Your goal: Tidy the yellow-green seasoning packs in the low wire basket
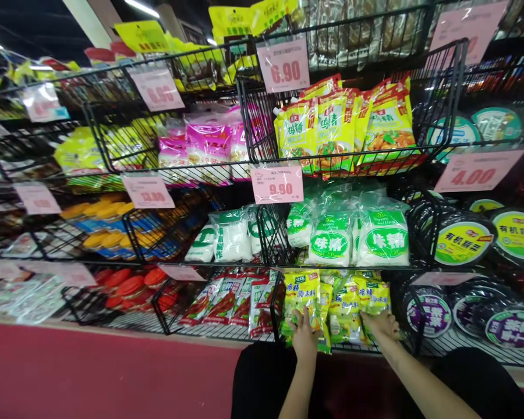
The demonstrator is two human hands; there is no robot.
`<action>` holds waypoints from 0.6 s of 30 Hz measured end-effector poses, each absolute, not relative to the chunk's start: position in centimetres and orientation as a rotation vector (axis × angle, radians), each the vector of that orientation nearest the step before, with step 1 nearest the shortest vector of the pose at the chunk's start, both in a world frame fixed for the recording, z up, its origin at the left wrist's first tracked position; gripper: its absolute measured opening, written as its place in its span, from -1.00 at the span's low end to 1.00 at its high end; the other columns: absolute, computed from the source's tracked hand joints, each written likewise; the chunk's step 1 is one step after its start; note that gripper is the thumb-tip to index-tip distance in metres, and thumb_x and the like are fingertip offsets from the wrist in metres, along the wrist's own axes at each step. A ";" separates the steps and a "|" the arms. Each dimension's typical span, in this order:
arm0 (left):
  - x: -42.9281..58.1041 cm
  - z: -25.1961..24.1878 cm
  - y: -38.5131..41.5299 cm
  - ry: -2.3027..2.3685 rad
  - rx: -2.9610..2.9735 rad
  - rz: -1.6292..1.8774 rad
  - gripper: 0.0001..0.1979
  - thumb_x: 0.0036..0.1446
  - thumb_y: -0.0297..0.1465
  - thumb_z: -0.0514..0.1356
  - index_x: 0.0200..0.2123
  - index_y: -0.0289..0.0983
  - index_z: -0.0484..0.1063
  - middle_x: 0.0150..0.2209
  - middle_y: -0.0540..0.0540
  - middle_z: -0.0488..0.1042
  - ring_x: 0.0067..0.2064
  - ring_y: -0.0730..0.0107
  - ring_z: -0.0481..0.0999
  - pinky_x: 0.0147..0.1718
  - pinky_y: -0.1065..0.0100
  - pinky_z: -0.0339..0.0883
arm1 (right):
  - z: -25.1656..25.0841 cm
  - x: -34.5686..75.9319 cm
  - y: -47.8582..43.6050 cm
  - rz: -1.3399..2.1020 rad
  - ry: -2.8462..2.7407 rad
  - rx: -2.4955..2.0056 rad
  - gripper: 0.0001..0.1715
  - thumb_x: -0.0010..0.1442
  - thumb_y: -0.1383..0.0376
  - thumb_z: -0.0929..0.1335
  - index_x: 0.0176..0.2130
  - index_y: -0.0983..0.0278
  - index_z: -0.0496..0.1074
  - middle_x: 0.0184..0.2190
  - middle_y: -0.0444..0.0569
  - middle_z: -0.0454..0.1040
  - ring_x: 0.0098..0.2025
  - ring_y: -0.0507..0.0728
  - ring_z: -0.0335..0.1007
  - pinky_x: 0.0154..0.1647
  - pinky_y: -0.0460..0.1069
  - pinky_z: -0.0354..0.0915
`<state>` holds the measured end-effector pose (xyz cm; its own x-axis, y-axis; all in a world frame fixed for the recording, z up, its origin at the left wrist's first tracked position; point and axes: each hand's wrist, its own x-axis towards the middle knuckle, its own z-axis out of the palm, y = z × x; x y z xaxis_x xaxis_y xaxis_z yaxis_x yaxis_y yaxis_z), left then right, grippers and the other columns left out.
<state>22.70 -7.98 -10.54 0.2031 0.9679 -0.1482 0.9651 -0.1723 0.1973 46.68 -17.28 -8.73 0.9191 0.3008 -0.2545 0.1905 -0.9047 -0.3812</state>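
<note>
Both of my hands reach into the lowest wire basket (378,349) of a shop shelf. My left hand (304,336) is closed on the lower edge of a yellow seasoning packet (303,297) at the left of the row. My right hand (382,325) grips another yellow packet (372,297) at the right end of the same row. More yellow packets (344,308) stand upright between the two hands.
Above hang wire baskets with white-and-green bags (358,235) and yellow bags (332,125). Pink price tags (277,184) are clipped to the rims. Red-and-white packets (236,299) sit to the left, round black packs (463,241) to the right. A red counter front (91,372) runs below.
</note>
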 end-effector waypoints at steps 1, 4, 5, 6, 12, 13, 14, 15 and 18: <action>22.8 -10.5 -8.0 1.849 2.238 0.005 -0.05 0.12 -0.18 0.45 0.49 -0.04 0.10 0.50 -0.29 0.07 0.44 -0.50 0.11 -0.27 0.28 0.64 | -8.4 45.9 -17.7 0.423 -0.405 -2.742 -0.15 0.09 -0.15 0.45 0.12 0.39 0.42 0.15 0.45 0.37 0.23 0.58 0.26 0.09 0.36 0.27; 23.2 -9.9 -8.4 1.857 2.263 -0.017 -0.08 0.16 -0.18 0.42 0.49 -0.06 0.11 0.49 -0.29 0.09 0.45 -0.50 0.10 -0.29 0.30 0.63 | -7.2 42.8 -18.4 0.271 -0.819 -2.724 -0.52 0.21 -0.01 0.42 -0.03 0.25 0.50 0.34 0.34 0.23 0.40 0.53 0.09 0.27 0.33 0.14; 23.3 -9.7 -8.5 1.859 2.270 -0.023 -0.09 0.17 -0.18 0.41 0.49 -0.09 0.11 0.49 -0.30 0.10 0.45 -0.50 0.10 -0.29 0.30 0.63 | -6.9 41.8 -18.4 0.226 -0.973 -2.690 -0.59 0.26 0.03 0.39 -0.05 0.25 0.50 0.40 0.33 0.15 0.41 0.51 0.10 0.30 0.34 0.11; 23.4 -9.4 -8.6 1.864 2.275 -0.029 -0.10 0.18 -0.17 0.40 0.49 -0.11 0.11 0.49 -0.31 0.10 0.45 -0.51 0.09 -0.28 0.30 0.63 | -6.6 41.0 -18.3 0.211 -1.070 -2.654 -0.61 0.30 0.05 0.36 -0.04 0.28 0.48 0.46 0.35 0.05 0.38 0.50 0.17 0.30 0.35 0.11; 23.5 -8.3 -8.9 1.830 2.293 -0.042 -0.10 0.16 -0.18 0.41 0.48 -0.13 0.14 0.48 -0.37 0.11 0.42 -0.51 0.17 -0.17 0.25 0.61 | -5.1 44.1 -16.7 0.476 -0.550 -2.618 -0.13 0.35 -0.05 0.27 0.32 0.55 0.12 0.30 0.58 0.28 0.20 0.49 0.44 0.10 0.28 0.36; 23.6 -8.1 -8.9 1.825 2.290 -0.044 -0.10 0.16 -0.18 0.41 0.48 -0.15 0.14 0.48 -0.38 0.11 0.41 -0.52 0.17 -0.15 0.23 0.61 | -4.9 45.6 -16.8 0.518 -0.524 -2.615 -0.14 0.33 -0.03 0.28 0.30 0.57 0.14 0.19 0.56 0.42 0.14 0.48 0.50 0.03 0.25 0.39; 23.6 -7.9 -8.9 1.820 2.288 -0.048 -0.11 0.17 -0.18 0.40 0.48 -0.16 0.15 0.48 -0.39 0.10 0.41 -0.52 0.17 -0.14 0.21 0.61 | -4.6 47.0 -17.2 0.565 -0.534 -2.601 -0.20 0.30 0.01 0.32 0.25 0.56 0.23 0.07 0.49 0.53 0.06 0.46 0.55 -0.03 0.19 0.41; 23.6 -7.8 -8.9 1.817 2.287 -0.051 -0.12 0.17 -0.19 0.40 0.48 -0.17 0.14 0.48 -0.40 0.10 0.42 -0.52 0.17 -0.12 0.20 0.60 | -4.4 48.2 -17.8 0.600 -0.562 -2.581 -0.30 0.25 0.06 0.36 0.19 0.49 0.32 0.00 0.41 0.58 0.02 0.43 0.58 -0.06 0.14 0.42; 23.8 -7.3 -9.4 1.823 2.271 -0.058 -0.12 0.18 -0.20 0.38 0.48 -0.19 0.13 0.49 -0.43 0.06 0.43 -0.52 0.14 -0.09 0.16 0.59 | -4.2 49.6 -21.5 0.647 -0.683 -2.498 -0.52 0.11 0.20 0.44 0.03 0.29 0.47 -0.09 0.16 0.66 0.00 0.35 0.61 -0.07 0.04 0.40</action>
<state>23.76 -9.43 -7.32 0.2261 0.9586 -0.1732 0.9677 -0.2007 0.1524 49.64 -21.53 -4.23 0.7652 0.5629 -0.3124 0.3423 -0.7667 -0.5431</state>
